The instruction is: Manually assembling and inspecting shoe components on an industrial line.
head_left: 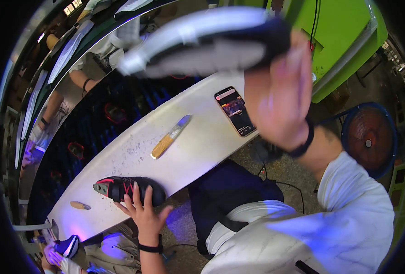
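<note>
My right hand (282,93) is raised over the far side of the white bench, its fingers closed round the heel end of a shoe (207,55). Motion smears that shoe; a pale sole edge and a dark upper with a grey area show. Lower left, my left hand (141,212) lies with spread fingers against a black shoe (153,188) with pink-red laces, touching its side and top. This second shoe rests on the bench, its grey-green end pointing left. Between the hands lies a wooden-handled tool (166,142) with a flat pale tip; whether brush or blade, I cannot tell.
The narrow white bench (134,153) runs diagonally beside a dark conveyor (92,123) carrying several shoe parts. A phone (235,111) lies near my right wrist. Left of the black shoe is a small wooden piece (80,205). A co-worker's hands (54,255) hold another shoe (67,246). A fan (369,137) stands right.
</note>
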Demonstrator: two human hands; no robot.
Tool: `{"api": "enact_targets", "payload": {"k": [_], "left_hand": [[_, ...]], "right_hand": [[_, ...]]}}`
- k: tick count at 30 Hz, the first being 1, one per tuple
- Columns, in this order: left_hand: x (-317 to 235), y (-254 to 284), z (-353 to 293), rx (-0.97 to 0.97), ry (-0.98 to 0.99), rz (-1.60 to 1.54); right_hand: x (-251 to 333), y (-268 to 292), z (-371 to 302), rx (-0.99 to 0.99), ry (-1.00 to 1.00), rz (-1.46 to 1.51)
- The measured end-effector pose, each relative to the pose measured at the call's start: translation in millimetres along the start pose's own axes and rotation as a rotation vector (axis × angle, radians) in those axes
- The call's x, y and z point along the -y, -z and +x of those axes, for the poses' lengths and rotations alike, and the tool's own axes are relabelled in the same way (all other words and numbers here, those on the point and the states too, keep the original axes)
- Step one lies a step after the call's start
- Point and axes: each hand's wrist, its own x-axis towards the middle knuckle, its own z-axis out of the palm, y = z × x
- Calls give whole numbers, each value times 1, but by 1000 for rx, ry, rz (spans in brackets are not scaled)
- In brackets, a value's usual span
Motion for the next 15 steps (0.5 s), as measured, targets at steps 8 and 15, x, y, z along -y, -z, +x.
{"api": "enact_targets", "payload": {"k": [8, 15], "left_hand": [[21, 35, 80, -413, 114, -457], [-51, 28, 70, -502, 586, -1519]], "right_hand": [[29, 18, -97, 384, -556, -217], [38, -17, -94, 385, -480, -35]]}}
